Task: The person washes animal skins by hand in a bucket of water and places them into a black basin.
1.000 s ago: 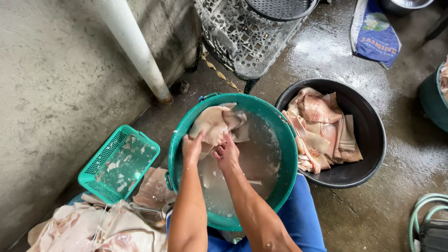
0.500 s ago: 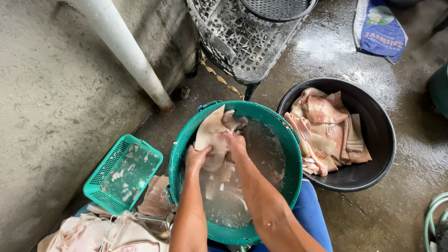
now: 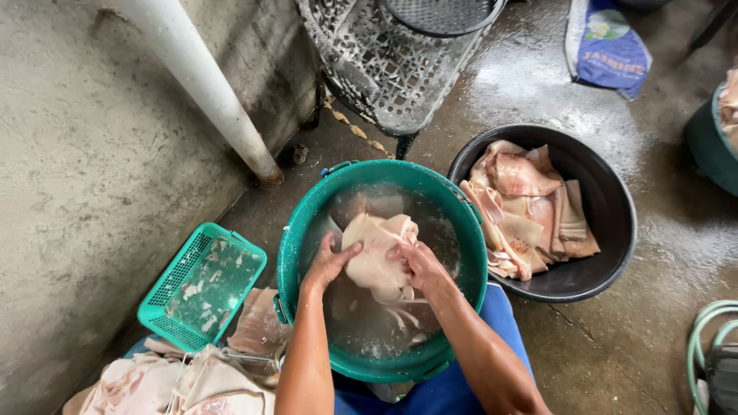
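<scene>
A green plastic bucket (image 3: 300,230) full of murky water stands on the wet floor in front of me. Both hands are inside it, gripping one pale pink slab of raw skin (image 3: 377,250) held just above the water. My left hand (image 3: 329,263) holds its left edge, my right hand (image 3: 419,265) its right edge. More pale pieces lie under the water below the slab.
A black basin (image 3: 615,223) with stacked pink slabs sits to the right. A small green basket (image 3: 201,284) with scraps lies at the left, more slabs (image 3: 177,384) below it. A white pipe (image 3: 204,84), a grey mesh basket (image 3: 400,61), a blue bag (image 3: 611,50) and a hose (image 3: 703,338) surround.
The slab has come down from the bucket's far rim toward the middle, and both hands have moved nearer to me with it.
</scene>
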